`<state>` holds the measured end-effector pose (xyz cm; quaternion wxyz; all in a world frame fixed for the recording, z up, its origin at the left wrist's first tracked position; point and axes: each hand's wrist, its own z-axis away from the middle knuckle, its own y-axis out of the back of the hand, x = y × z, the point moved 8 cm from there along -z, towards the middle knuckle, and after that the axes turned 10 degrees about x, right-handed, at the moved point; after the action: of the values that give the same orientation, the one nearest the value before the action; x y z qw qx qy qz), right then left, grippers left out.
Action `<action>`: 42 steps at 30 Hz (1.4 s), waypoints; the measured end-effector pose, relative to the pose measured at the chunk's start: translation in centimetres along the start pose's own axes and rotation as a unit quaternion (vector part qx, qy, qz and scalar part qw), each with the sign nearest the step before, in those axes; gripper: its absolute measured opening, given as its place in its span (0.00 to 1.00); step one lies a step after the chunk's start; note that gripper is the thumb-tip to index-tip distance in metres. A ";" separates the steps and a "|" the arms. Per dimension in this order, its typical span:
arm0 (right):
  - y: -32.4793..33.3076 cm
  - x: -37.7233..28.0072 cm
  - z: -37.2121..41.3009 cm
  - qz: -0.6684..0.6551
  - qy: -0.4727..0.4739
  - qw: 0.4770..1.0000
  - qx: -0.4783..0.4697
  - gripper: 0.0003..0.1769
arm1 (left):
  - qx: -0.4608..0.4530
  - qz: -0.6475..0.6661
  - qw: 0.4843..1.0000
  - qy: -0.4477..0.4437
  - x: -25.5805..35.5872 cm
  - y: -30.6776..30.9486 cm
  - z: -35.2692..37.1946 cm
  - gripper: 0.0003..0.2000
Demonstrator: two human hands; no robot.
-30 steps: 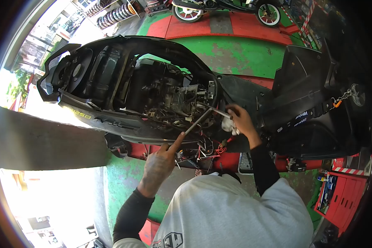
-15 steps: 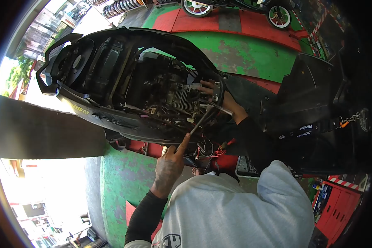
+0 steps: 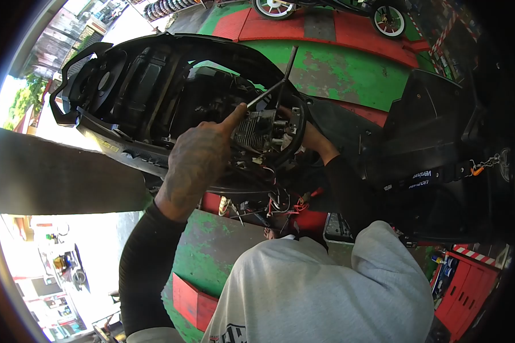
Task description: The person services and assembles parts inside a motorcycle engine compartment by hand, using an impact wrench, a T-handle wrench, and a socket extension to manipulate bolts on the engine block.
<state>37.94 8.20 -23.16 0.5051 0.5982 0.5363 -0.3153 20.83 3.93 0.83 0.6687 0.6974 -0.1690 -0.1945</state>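
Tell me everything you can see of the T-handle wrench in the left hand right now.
The T-handle wrench looks like thin dark metal rod, glinting in places. One bar runs from the left hand, beside its outstretched index finger, up and right to a joint. A longer bar crosses there: its upper end stands free against the green floor, its lower end dips toward the finned engine cylinder. Whether that tip sits on a fastener cannot be told. The right hand is lower, apparently not touching it.

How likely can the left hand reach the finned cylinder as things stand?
Probably yes: the left hand sits right beside the finned cylinder, nothing between them, though it is holding a T-handle wrench. The right hand crowds its far side.
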 end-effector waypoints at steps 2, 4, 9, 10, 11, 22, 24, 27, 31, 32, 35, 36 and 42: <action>-0.3 1.0 0.0 -0.066 -0.054 0.996 0.013 0.48 | 0.002 -0.015 1.000 -0.020 0.3 0.3 -0.7 0.35; -0.5 1.1 -0.3 -0.028 -0.041 0.997 0.059 0.49 | -0.029 -0.028 0.998 -0.042 0.8 0.5 -1.0 0.36; 0.1 -1.6 -0.6 0.076 -0.031 0.988 0.129 0.52 | -0.014 -0.043 0.996 -0.078 1.8 0.4 -2.2 0.34; 0.0 -1.6 -0.6 0.069 -0.042 0.989 0.124 0.52 | -0.025 -0.047 0.995 -0.081 1.9 0.3 -2.5 0.33; 0.0 -1.3 -0.7 0.061 -0.052 0.990 0.119 0.52 | -0.024 -0.048 0.995 -0.083 2.0 0.5 -2.8 0.33; -0.2 -0.1 -0.5 0.038 -0.062 0.990 0.123 0.52 | -0.037 -0.118 0.985 -0.118 2.5 0.9 -3.8 0.26; -0.2 -0.6 -0.4 0.033 -0.066 0.991 0.116 0.49 | -0.035 -0.115 0.987 -0.103 3.0 1.7 -3.9 0.26; 0.0 -0.5 -0.2 0.031 -0.078 0.989 0.123 0.50 | -0.037 -0.119 0.986 -0.113 2.6 0.9 -3.8 0.26; -0.2 -0.9 -0.6 0.017 -0.078 0.992 0.100 0.49 | -0.025 -0.121 0.983 -0.138 3.1 1.0 -4.0 0.25; 0.0 -1.5 -0.5 0.035 -0.060 0.992 0.107 0.49 | -0.026 -0.121 0.983 -0.138 3.3 1.2 -4.0 0.25; 0.2 -2.0 -0.3 0.035 -0.074 0.991 0.101 0.49 | -0.039 -0.108 0.988 -0.106 2.9 1.2 -3.9 0.26; 0.1 -1.5 -0.2 0.036 -0.075 0.991 0.102 0.49 | -0.039 -0.114 0.985 -0.126 2.6 0.8 -3.7 0.26; 0.2 -1.5 -0.6 0.072 -0.045 0.989 0.124 0.48 | -0.015 -0.097 0.986 -0.138 2.8 1.0 -3.7 0.32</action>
<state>37.68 8.28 -21.55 0.4721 0.6787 0.4246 -0.3689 25.17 5.71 1.85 0.6274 0.6670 -0.1879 -0.3552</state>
